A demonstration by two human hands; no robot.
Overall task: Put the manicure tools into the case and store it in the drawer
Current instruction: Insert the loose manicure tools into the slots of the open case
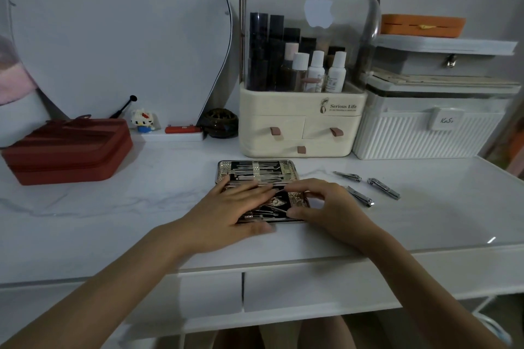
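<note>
While left hand (226, 204) lies flat on case (256, 171), right hand (317, 204) fingers pinch a tool (279, 193)

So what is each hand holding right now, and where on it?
The right hand pinches a thin metal tool by its end over the open case. The left hand lies flat on the case, gripping nothing.

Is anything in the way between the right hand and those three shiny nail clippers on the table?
Nothing visible is. The three nail clippers lie on bare white tabletop just right of the right hand, which is busy at the open manicure case. The left hand rests flat on the case, away from that path.
</note>
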